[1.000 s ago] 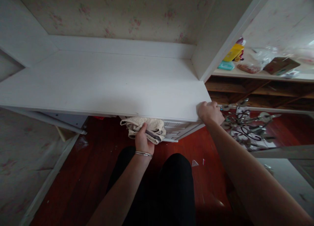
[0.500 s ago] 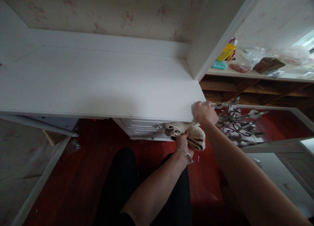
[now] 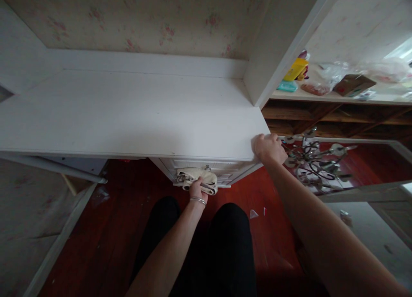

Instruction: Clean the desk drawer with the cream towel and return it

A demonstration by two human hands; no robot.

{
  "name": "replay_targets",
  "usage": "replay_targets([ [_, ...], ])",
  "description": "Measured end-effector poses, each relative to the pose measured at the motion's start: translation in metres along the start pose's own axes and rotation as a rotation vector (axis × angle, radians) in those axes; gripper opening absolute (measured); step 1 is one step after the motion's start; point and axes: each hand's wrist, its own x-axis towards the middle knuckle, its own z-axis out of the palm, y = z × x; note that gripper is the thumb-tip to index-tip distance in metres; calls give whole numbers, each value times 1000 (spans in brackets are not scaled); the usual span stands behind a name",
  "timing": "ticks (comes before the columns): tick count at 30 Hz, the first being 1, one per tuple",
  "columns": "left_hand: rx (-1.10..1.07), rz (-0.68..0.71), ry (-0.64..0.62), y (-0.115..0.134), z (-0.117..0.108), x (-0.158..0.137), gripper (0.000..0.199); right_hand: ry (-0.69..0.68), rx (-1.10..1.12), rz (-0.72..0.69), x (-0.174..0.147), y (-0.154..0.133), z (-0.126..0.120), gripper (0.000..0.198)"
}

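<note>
My left hand [image 3: 198, 189], with bracelets at the wrist, is closed on a folded cream cloth [image 3: 193, 174]. The cloth lies against the front of the white drawer unit [image 3: 227, 165] under the desk, hiding part of the drawer fronts and reaching just below a small metal handle [image 3: 207, 168]. At the desk's front right corner my right hand [image 3: 269, 148] grips the edge, its fingers curled over the white desktop [image 3: 154, 116].
A metal chandelier [image 3: 317, 159] with several arms stands right of the desk. Behind it, a shelf unit [image 3: 341, 100] holds plastic bags, a cardboard box [image 3: 353, 85] and a yellow packet [image 3: 295, 69]. Small scraps [image 3: 253, 213] lie on the red wooden floor [image 3: 234, 194].
My left hand has moved the cloth leftward across the drawer fronts, away from the unit's right side. My right hand stays on the desk corner. The view has shifted slightly.
</note>
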Motion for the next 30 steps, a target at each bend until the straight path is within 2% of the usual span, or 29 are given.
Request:
replay_targets([
  [3,1,84,24,35,-4,-6,18,9,12,1,1,1,1,55],
  [6,-4,164,2,58,-1,-23,23,6,7,9,1,0,1,56],
  [9,-11,219,-75,69,9,-52,30,-4,0,16,0,0,0,57],
  [11,-16,205,-130,70,20,-73,30,-4,4,8,-1,0,0,56],
  [15,-19,74,-176,55,42,-103,23,9,14,-8,-2,0,-1,54],
  [19,-7,-49,-171,29,57,-111,19,11,2,-3,-1,-1,0,54],
  [22,-6,-77,-170,12,62,-115,19,-1,-11,5,0,-1,0,56],
  [30,27,-262,-283,-30,70,-126,18,-19,-32,30,0,-4,-2,52],
])
